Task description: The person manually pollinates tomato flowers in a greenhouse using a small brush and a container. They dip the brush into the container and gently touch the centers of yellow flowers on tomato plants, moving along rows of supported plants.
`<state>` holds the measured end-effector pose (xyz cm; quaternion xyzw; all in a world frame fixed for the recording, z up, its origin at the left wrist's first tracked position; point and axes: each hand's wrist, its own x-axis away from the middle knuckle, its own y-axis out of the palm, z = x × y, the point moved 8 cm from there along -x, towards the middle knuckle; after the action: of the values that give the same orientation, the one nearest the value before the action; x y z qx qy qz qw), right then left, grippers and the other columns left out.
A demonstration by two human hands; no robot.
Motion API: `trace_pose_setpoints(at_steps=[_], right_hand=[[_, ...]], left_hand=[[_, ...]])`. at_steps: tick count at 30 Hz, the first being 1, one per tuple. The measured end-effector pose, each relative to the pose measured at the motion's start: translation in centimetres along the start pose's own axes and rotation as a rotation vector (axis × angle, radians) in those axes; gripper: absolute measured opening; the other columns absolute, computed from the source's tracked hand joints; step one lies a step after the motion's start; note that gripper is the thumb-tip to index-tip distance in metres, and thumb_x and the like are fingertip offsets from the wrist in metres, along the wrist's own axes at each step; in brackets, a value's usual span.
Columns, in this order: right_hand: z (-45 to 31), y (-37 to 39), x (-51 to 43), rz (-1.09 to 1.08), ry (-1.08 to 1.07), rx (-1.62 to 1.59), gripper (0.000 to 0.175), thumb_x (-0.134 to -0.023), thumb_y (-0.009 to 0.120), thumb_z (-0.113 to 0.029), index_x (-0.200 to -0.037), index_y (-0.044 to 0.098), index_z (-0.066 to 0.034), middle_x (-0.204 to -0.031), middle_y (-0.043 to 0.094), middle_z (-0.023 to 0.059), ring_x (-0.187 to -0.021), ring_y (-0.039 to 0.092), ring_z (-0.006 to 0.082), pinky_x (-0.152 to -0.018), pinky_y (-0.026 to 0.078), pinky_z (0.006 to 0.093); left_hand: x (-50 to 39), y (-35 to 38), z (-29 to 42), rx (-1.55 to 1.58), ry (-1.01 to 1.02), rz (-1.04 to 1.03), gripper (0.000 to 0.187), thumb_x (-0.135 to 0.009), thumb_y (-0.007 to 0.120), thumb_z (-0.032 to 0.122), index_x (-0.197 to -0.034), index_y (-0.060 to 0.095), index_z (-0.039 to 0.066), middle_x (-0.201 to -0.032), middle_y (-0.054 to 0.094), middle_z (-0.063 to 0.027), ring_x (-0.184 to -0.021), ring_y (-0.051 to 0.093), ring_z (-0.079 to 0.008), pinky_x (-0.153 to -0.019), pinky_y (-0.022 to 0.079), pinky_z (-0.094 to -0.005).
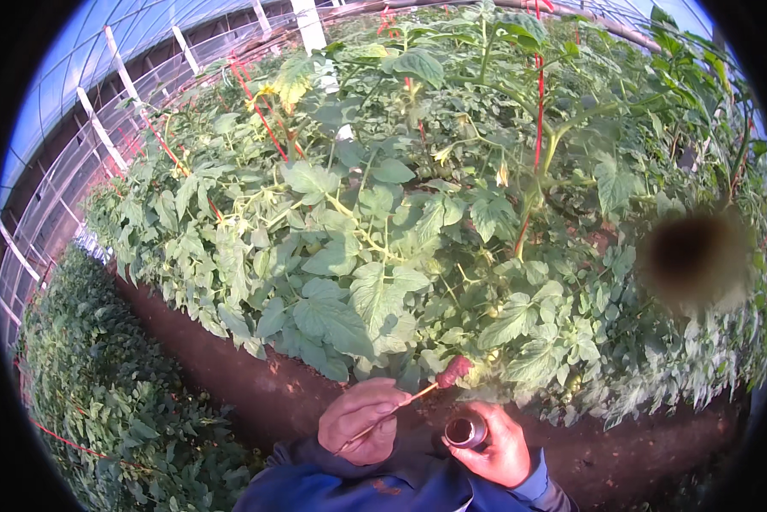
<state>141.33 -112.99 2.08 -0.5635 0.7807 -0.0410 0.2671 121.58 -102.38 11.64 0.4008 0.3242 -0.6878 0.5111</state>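
Note:
My left hand (363,422) grips a thin wooden stick (390,415) between thumb and fingers. A dark red, lumpy tip (454,372), like soaked cotton or cloth, sits on the stick's upper right end, against the lower leaves of a tomato plant (374,301). In my right hand (505,448) is a small round open jar (465,430), its mouth facing up and dark inside; what it holds cannot be made out. Jar and red tip are apart. Yellow tomato flowers (502,174) hang among the stems higher up.
Red strings (539,115) run up along the stems. A white post (309,29) rises behind the front plants. Bare soil (185,345) forms a path between this row and another plant row (102,384) at left. A dark blur covers part of the right side.

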Motion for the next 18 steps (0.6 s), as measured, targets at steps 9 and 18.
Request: trace_pose_setpoints(at_steps=[9,18], right_hand=[[2.3,-2.2,3.4,0.117,0.090,0.005,0.065,-0.080,0.100,-0.017,-0.135,0.068,-0.0062,-0.114,0.077,0.0155,-0.100,0.079,0.0349,-0.086,0.064,0.0423],[3.6,-3.0,6.7,0.166,0.181,-0.012,0.066,-0.080,0.098,-0.013,-0.138,0.067,-0.0052,-0.112,0.075,0.0164,-0.099,0.079,0.0342,-0.085,0.064,0.0419]], left_hand=[[-7.0,5.2,-3.6,-0.406,0.298,-0.185,0.034,-0.094,0.082,-0.008,-0.126,0.074,-0.002,-0.115,0.080,-0.0221,-0.094,0.082,-0.0345,-0.087,0.068,-0.0444],[-10.0,14.7,-6.5,-0.531,0.642,-0.330,0.033,-0.083,0.092,-0.006,-0.115,0.080,-0.003,-0.107,0.081,-0.0160,-0.094,0.081,-0.0335,-0.085,0.067,-0.0421]])
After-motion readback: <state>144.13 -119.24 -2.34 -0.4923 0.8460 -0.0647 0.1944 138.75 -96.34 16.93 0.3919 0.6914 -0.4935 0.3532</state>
